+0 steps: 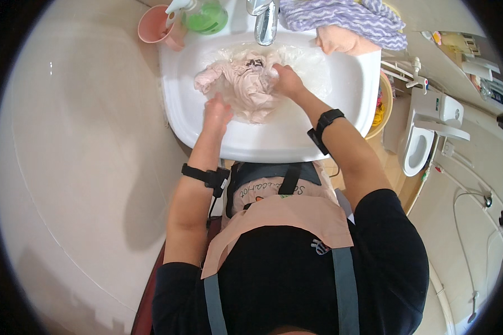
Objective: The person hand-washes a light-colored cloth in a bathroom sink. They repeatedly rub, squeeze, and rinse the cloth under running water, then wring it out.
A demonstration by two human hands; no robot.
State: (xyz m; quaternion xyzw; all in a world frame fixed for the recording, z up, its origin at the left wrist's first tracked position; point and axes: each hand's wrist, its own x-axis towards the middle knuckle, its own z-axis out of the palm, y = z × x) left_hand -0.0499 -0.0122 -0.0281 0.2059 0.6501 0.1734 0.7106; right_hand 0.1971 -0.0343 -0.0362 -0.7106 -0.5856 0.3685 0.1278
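A wet, pale pink garment [251, 90] with a small dark print lies bunched in shallow, cloudy water in a white washbasin [251, 144]. My right hand [288, 80] has its fingers curled at the garment's right edge, gripping the cloth. Something whitish shows at those fingertips, too blurred to name. On the other side, my left hand [218, 112] hovers low over the basin, just below the garment's left end. Its fingers are apart and somewhat blurred, and nothing shows in them. The chrome faucet [266, 27] reaches over the back of the bowl.
A pink cup [153, 26] and a pump bottle of green liquid [205, 16] stand at the back left. A purple-and-white striped towel [343, 19] and a peach cloth [346, 39] lie back right. Beyond are a yellow tub [386, 104] and a toilet [419, 146]. Wall tiles [88, 125] border the left.
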